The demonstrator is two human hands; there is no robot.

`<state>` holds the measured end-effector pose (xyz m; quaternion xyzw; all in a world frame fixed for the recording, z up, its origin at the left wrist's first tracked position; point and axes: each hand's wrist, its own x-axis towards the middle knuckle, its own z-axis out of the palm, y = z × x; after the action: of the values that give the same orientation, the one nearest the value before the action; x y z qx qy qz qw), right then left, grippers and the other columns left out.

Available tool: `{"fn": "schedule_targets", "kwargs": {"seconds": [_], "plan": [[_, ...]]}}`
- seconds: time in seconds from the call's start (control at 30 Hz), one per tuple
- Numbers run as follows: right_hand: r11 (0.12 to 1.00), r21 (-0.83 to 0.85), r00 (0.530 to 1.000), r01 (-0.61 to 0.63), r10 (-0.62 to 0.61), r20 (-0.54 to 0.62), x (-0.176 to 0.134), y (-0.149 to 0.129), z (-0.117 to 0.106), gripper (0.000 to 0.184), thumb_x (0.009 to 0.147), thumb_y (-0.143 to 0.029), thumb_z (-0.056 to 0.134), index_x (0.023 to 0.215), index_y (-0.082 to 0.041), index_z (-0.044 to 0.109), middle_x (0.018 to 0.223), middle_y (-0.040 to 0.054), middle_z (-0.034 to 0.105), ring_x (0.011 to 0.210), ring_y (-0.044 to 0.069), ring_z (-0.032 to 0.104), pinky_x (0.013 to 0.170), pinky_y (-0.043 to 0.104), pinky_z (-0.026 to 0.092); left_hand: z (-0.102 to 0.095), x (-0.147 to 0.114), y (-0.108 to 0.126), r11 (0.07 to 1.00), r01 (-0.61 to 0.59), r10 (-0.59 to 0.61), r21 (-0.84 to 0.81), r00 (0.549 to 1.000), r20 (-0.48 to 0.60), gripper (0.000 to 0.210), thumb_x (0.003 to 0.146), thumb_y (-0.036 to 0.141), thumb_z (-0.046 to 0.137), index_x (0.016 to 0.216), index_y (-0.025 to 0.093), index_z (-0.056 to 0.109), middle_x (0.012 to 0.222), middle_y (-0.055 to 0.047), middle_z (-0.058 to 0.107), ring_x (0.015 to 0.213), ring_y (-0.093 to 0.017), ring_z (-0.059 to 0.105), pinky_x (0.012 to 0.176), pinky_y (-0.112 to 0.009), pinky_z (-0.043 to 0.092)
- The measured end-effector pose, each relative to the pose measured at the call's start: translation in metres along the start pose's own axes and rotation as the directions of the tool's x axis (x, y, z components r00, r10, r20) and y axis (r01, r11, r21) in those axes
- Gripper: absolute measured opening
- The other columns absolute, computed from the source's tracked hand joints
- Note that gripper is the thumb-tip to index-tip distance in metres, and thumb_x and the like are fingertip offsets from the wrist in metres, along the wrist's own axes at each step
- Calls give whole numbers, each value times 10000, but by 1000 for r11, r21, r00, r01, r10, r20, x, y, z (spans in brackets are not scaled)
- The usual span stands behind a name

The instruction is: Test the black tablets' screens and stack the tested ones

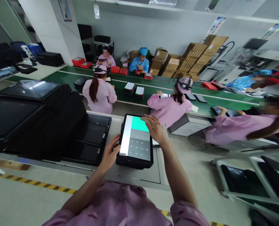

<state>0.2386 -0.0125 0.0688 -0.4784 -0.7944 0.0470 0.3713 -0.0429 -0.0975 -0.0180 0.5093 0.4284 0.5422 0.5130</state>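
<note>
- The tablet (139, 146) is lit up and lies flat, screen up, on a small dark pile (133, 163) on the pale bench (141, 176), right in front of the person.
- Its screen shows a number pad turned on its side – gray keys, a bright green part at the far end and a white strip along the left.
- The left hand (110, 154) is at the tablet's left edge, with the thumb and fingers close to the black frame. I cannot tell if its grip is pinching the edge or just resting there.
- The right hand (156, 128) is over the far right corner of the screen. Its grip is spread and pinches nothing – I cannot tell if the fingertips touch the glass.
- To the left are dark flat screens (90, 131), side by side, and just past them are bigger black screens (31, 89).
- Past the pale bench runs a long green bench (153, 91). Workers in pink sit on its near side, and one of them (100, 91) has a long ponytail.
- Red cases (115, 69) lie on the green bench's far side, and brown cardboard boxes (172, 64) are stacked behind it.
</note>
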Motion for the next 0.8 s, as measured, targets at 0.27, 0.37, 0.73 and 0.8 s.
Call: {"fn": "schedule_targets", "kwargs": {"seconds": [0.27, 0.37, 0.73, 0.8], "plan": [[993, 113, 1000, 18, -20, 18, -27, -39, -15, 537, 1171, -537, 310, 1373, -307, 752, 1369, 49, 791, 1444, 276, 649, 1295, 603, 430, 3, 15, 13, 991, 123, -127, 59, 989, 77, 804, 842, 427, 816, 1588, 227, 593, 1715, -111, 513, 1578, -389, 482, 1291, -517, 437], [962, 229, 974, 152, -185, 131, -47, -69, -19, 504, 1170, -515, 337, 1357, -341, 771, 1445, 20, 757, 1443, 268, 653, 1282, 572, 468, 6, 19, 16, 987, 124, -135, 103, 985, 106, 941, 782, 423, 895, 1630, 229, 537, 1743, -125, 468, 1634, -399, 391, 1348, -530, 338], [990, 125, 998, 64, -63, -14, -42, -51, -26, 533, 1175, -498, 293, 1451, -331, 718, 1413, 23, 773, 1476, 288, 621, 1293, 605, 439, 6, 14, 20, 973, 97, -132, 211, 979, 156, 1113, 750, 436, 965, 1702, 242, 422, 1807, -148, 337, 1688, -419, 252, 1392, -581, 196], [998, 58, 996, 6, 0, -91, -29, -36, -24, 540, 1174, -496, 294, 1412, -307, 741, 1373, 45, 791, 1455, 299, 635, 1258, 600, 468, 4, 15, 21, 971, 133, -166, 197, 973, 163, 1055, 807, 508, 918, 1704, 254, 425, 1807, -126, 344, 1690, -400, 258, 1393, -559, 208]]}}
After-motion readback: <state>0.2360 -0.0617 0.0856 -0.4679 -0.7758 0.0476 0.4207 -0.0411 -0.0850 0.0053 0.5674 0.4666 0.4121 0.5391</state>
